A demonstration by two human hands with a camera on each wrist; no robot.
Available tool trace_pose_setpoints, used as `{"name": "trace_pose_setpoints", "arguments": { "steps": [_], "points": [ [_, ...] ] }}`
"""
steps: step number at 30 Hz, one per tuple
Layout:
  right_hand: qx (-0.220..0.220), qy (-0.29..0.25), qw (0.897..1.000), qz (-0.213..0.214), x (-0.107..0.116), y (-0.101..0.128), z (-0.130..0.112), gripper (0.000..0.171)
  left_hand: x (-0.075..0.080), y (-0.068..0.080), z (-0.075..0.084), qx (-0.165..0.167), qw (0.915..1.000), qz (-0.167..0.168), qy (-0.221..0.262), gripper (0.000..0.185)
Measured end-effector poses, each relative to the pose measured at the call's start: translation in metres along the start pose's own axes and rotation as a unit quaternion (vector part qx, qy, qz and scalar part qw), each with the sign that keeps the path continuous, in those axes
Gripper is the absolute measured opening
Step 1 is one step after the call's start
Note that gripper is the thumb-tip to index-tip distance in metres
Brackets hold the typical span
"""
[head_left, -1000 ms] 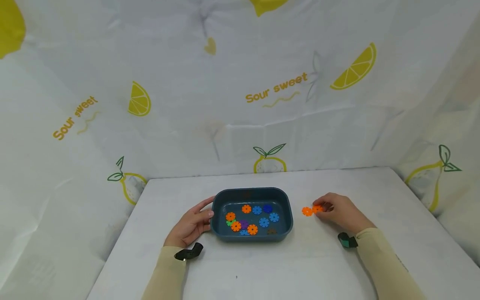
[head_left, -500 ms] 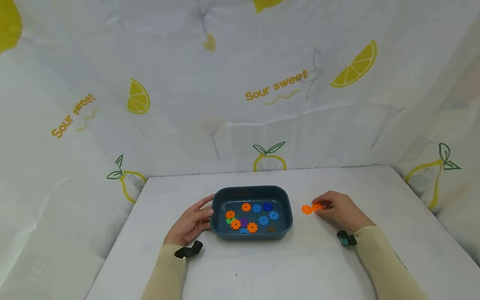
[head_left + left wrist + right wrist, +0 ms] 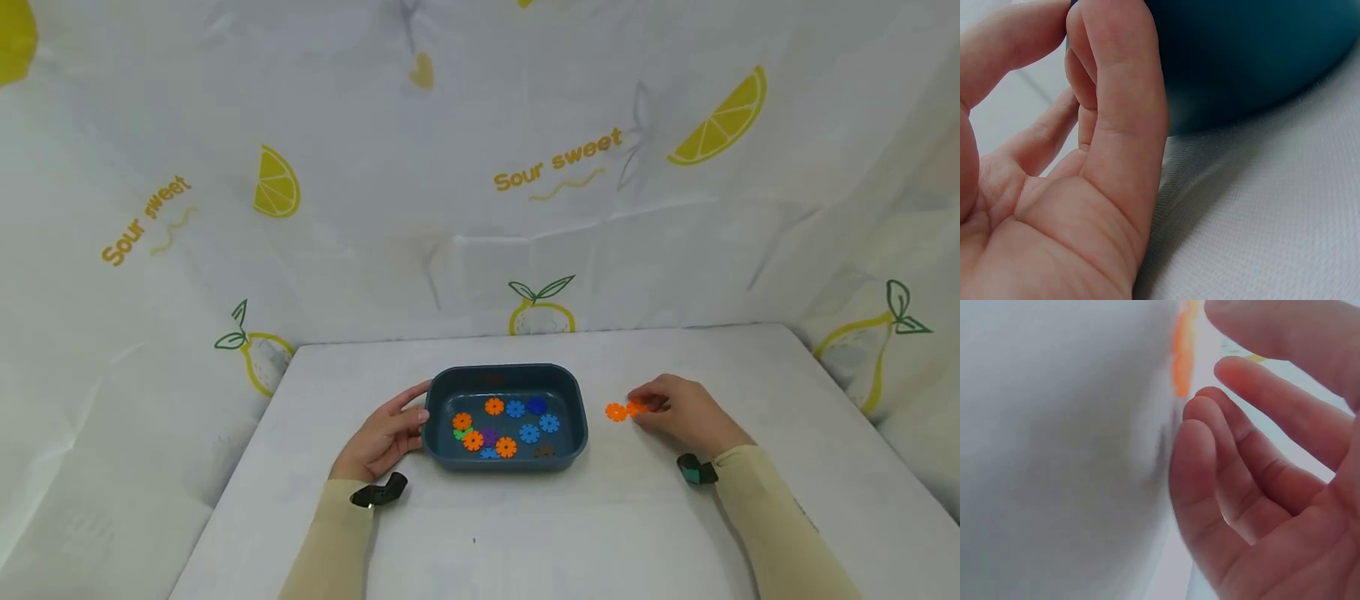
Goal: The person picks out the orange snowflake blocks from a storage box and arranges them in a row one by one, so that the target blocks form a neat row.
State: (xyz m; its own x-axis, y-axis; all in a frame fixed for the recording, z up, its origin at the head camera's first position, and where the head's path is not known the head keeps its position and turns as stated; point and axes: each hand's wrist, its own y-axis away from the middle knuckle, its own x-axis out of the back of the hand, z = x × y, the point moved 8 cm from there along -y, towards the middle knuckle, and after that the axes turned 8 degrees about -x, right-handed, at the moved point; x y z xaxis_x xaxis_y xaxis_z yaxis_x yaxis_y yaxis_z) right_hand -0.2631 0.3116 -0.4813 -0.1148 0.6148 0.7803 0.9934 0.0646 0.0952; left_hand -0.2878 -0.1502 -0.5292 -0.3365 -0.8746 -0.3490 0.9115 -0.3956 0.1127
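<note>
In the head view my left hand point(image 3: 380, 442) holds the left end of a dark blue-green plastic tub point(image 3: 506, 464), thumb at its rim. Up close, the left wrist view has the thumb point(image 3: 1125, 106) against the tub's wall point(image 3: 1254, 62). Notched plastic discs in orange, blue, purple, green and brown lie in the tub. To its right, my right hand point(image 3: 686, 412) pinches an orange notched disc point(image 3: 636, 408) at the table surface. A second orange disc point(image 3: 616, 412) lies at its left, touching or nearly so. In the right wrist view the orange discs point(image 3: 1182, 356) are blurred, beside the fingertips.
The white cloth-covered table point(image 3: 525, 533) spreads around the tub. Behind it hangs a white curtain point(image 3: 360, 275) printed with lemons. Black straps with small camera mounts point(image 3: 378, 491) sit at both wrists.
The head view has tilted slightly, so everything sits a little higher in it. Both hands, the tub and the discs keep nearly the same places relative to one another.
</note>
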Motion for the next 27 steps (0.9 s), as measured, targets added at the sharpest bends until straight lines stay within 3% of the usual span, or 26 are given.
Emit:
{"name": "trace_pose_setpoints", "arguments": {
  "steps": [6, 11, 15, 21, 27],
  "points": [
    [0.030, -0.005, 1.000, -0.003, 0.010, -0.004, -0.026, 0.036, -0.001, 0.002, 0.000, 0.000, 1.0000, -0.006, 0.006, 0.062],
    [0.091, -0.003, 0.995, -0.033, 0.017, -0.021, -0.081, 0.035, 0.001, 0.003, 0.002, -0.007, 1.0000, -0.004, 0.000, 0.062],
    [0.130, -0.018, 0.987, -0.089, 0.013, -0.036, -0.128, 0.030, 0.001, 0.002, 0.003, -0.007, 0.9999, -0.005, -0.006, 0.061],
    [0.158, 0.022, 0.968, -0.193, -0.032, -0.052, -0.181, 0.024, -0.003, -0.002, -0.001, -0.001, 0.9998, -0.014, -0.011, 0.060],
    [0.208, 0.105, 0.935, -0.267, -0.086, -0.054, -0.219, 0.026, 0.000, -0.001, 0.003, -0.006, 0.9999, -0.008, -0.007, 0.058]
  ]
}}
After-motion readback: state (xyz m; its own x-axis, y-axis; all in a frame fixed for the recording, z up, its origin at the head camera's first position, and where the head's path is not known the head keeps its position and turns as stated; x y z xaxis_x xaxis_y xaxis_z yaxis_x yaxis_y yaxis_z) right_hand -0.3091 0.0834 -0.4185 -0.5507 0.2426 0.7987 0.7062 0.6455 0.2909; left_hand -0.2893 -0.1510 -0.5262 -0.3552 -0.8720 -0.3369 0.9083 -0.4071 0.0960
